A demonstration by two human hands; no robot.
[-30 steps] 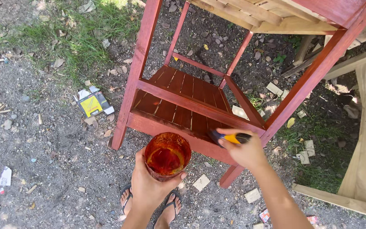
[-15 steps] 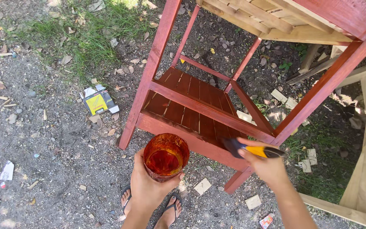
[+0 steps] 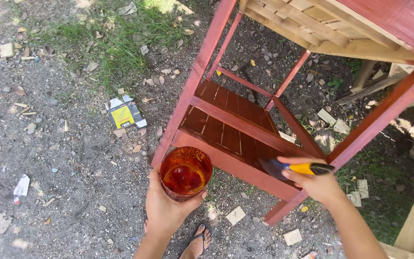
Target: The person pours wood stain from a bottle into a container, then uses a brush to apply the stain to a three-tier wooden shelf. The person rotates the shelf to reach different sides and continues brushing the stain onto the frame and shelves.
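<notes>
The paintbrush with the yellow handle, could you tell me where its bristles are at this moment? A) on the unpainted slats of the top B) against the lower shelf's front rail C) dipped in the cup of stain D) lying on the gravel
B: the right hand holds the paintbrush with its bristles on the lower shelf's front rail, away from the cup of stain in the left hand.

Two hands show: the left hand (image 3: 168, 208) and the right hand (image 3: 319, 184). One cup (image 3: 186, 172) of red stain sits at six o'clock, one yellow-handled brush (image 3: 293, 168) at four o'clock. One red wooden stand (image 3: 245, 129) fills the centre, with one slatted shelf (image 3: 226, 122). One yellow packet (image 3: 124, 115) lies at nine o'clock. One sandalled foot (image 3: 198, 242) shows below.
</notes>
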